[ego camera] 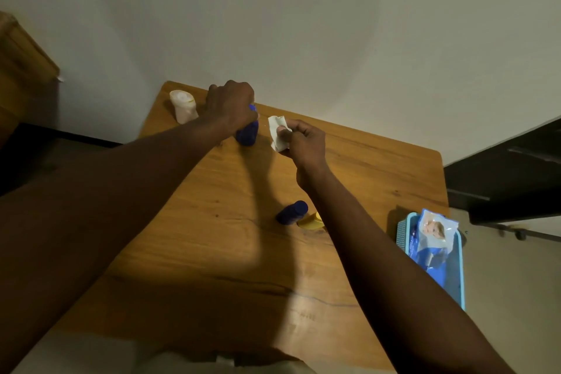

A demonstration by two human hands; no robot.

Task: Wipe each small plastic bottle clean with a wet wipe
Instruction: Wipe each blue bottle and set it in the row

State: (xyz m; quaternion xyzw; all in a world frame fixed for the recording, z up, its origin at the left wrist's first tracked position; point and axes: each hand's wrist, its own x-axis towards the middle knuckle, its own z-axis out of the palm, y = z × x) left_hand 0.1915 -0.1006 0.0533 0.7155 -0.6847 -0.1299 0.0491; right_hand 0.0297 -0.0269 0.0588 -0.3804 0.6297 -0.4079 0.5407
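My left hand grips the upright blue bottle; just right of it, my right hand pinches the wet wipe.

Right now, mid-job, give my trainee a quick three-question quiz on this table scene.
1. True or false: the right hand pinches the wet wipe.
2. Which bottle does the left hand grip? A) white bottle B) far blue bottle C) near blue bottle
3. Fill in: the wipes pack sits in a teal ____.
Key: 1 true; 2 B; 3 basket.
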